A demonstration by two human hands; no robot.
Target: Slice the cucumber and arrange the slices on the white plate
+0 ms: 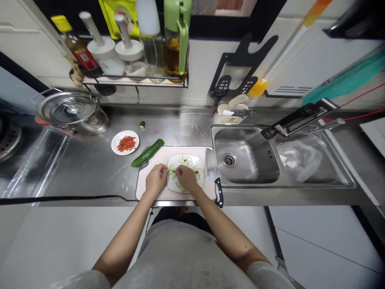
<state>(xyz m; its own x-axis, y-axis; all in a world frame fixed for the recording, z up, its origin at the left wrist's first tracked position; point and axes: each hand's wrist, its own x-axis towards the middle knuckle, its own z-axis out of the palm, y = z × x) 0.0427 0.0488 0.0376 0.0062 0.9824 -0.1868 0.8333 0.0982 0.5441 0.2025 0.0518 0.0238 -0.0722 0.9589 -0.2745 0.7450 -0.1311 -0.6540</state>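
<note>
Evidently, fingertips of left hand (155, 179) and right hand (186, 176) bunch together, seemingly pinching thin pale-green cucumber slices (172, 171) into a ring on the square white plate (192, 165), centred on the pale cutting board (156, 156) for reach.

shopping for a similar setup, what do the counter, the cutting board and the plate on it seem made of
Counter: likely stainless steel, brushed; grey with streaky reflections.
Cutting board: probably plastic, matte; uniform pale pink, thin, rounded corners.
Plate: looks like glazed ceramic, though melamine is possible; smooth, even white surface.
</note>
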